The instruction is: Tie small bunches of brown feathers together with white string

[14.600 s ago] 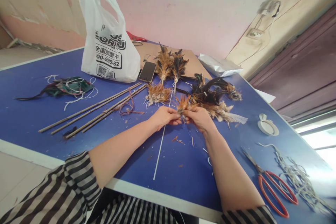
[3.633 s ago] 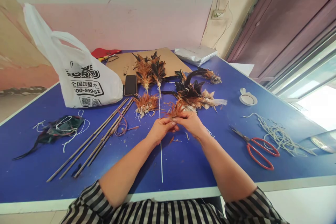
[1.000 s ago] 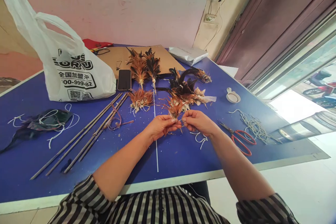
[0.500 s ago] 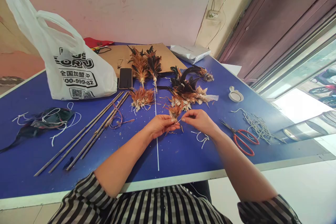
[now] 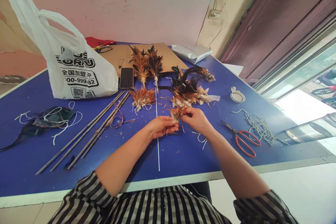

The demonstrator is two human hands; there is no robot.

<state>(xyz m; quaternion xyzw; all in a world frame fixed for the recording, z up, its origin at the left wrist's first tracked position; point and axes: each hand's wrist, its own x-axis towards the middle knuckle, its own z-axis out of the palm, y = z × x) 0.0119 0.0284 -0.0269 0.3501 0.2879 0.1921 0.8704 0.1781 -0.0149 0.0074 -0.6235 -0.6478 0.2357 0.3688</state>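
Observation:
Between my hands is a small bunch of brown feathers (image 5: 176, 112), its tips pointing away from me. My left hand (image 5: 163, 126) pinches the bunch at its base, thumb on top. My right hand (image 5: 194, 118) is closed at the right side of the same feathers; its fingertips are partly hidden among them. Just beyond lies a loose heap of black, brown and pale feathers (image 5: 187, 89). A tied bundle of brown feathers (image 5: 143, 98) rests left of the heap. A short piece of white string (image 5: 201, 140) lies under my right wrist.
Red-handled scissors (image 5: 246, 141) and tangled string (image 5: 258, 127) lie to the right, below a tape roll (image 5: 237, 95). Thin sticks (image 5: 86, 131), a phone (image 5: 126, 78) and a white plastic bag (image 5: 84, 73) are on the left. Two feather bundles (image 5: 147, 64) lie on cardboard (image 5: 170, 56) behind.
My right hand has moved from the string end at the bunch's base up to the side of its feathers. My left hand keeps its pinch. The view has shifted slightly.

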